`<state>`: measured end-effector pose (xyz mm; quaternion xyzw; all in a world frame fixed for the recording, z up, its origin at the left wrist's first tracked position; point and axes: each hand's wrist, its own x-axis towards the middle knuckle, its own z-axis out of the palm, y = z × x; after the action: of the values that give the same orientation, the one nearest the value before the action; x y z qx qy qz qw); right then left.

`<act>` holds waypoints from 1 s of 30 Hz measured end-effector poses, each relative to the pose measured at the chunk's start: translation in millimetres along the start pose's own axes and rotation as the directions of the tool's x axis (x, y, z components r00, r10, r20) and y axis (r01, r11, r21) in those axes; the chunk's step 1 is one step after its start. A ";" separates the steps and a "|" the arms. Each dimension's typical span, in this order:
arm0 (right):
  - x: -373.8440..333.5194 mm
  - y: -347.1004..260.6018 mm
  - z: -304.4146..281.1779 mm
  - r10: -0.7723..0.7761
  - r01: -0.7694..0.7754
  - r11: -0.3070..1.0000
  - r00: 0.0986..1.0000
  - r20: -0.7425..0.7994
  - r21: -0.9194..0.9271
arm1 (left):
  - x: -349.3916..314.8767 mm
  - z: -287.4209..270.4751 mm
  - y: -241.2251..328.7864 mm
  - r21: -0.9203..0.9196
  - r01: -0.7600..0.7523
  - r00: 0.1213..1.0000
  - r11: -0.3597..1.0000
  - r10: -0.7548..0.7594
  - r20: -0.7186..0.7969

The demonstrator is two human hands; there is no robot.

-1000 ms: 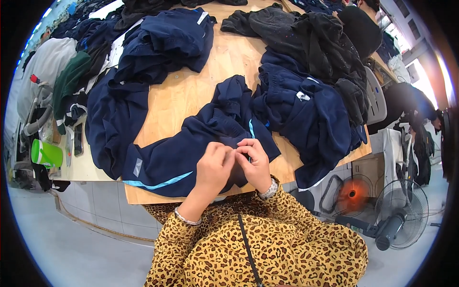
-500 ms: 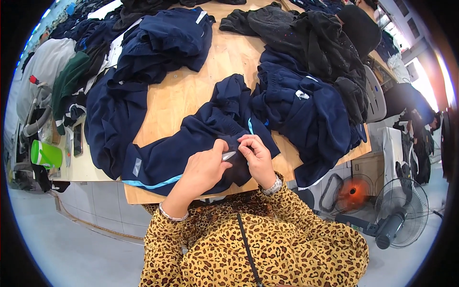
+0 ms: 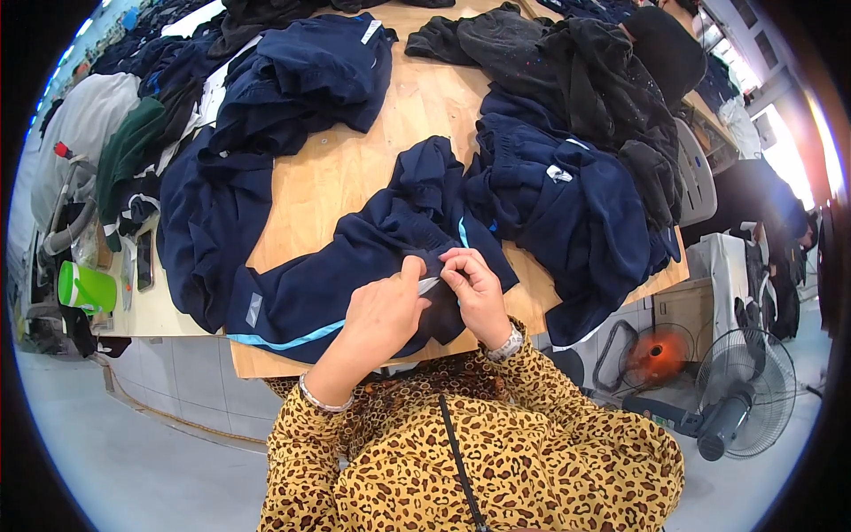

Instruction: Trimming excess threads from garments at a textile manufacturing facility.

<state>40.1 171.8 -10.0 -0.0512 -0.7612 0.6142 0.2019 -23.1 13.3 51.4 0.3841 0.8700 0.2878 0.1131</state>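
Tool [image 3: 429, 285] gripped in left hand [image 3: 381, 312]; right hand [image 3: 479, 291] pinching garment [image 3: 355, 253].

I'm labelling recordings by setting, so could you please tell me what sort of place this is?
Probably a garment workshop: navy garments lie on a wooden table, with black ones heaped nearby.

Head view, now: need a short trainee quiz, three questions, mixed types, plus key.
1. True or false: a silvery pointed tip shows at the left hand.
2. What colour is the stripe on the navy garment at the hands? a) red b) light blue c) yellow
3. Fill in: the green bucket shows toward the picture's ____ edge.

Key: 1. True. 2. b. 3. Left.
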 end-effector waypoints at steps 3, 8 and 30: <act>-0.4 -0.4 0.2 0.013 -0.013 1.000 1.000 0.004 0.004 | 2.4 2.8 -0.6 0.024 0.001 1.000 1.000 -0.001 0.017; 3.2 3.2 -1.9 0.026 -0.024 0.999 0.999 -0.035 0.035 | 1.0 1.8 -5.0 -0.001 0.003 0.999 1.000 -0.003 0.041; -7.5 6.0 -19.6 -0.309 0.159 0.882 0.905 -0.291 -0.444 | -32.3 42.2 -64.8 -0.918 0.366 0.842 0.153 -0.474 0.256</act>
<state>53.2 188.8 -14.4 -0.1079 -0.8244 0.3919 0.3938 -22.6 -27.9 -21.6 -0.0297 0.6016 0.7167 0.3515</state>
